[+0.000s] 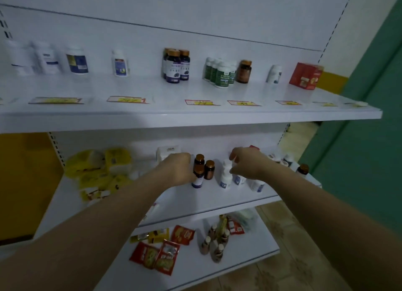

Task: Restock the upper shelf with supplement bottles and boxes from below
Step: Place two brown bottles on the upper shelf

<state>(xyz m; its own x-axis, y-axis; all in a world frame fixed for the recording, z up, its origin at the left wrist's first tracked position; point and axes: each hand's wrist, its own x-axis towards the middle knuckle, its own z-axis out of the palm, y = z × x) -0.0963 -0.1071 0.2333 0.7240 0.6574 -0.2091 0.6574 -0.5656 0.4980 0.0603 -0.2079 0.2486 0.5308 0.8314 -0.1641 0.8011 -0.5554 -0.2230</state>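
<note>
The upper shelf (195, 114) carries white bottles at the left, dark purple-labelled bottles (176, 65), green-labelled bottles (219, 73), an amber bottle (244, 71) and a red box (305, 75). On the middle shelf (217, 200), my left hand (178, 169) wraps the left side of an amber bottle with a blue label (199, 171). A smaller amber bottle (209, 170) stands just right of it. My right hand (248, 164) curls its fingers around the top of a white bottle (226, 175), with more white bottles (256, 185) partly hidden beneath it.
Yellow packets (100, 171) and a white box (167, 152) lie left on the middle shelf, and further bottles (302, 169) stand at its right end. The bottom shelf (239, 260) holds red sachets (156, 258) and small brown bottles (215, 243). A green wall (365, 138) stands at the right.
</note>
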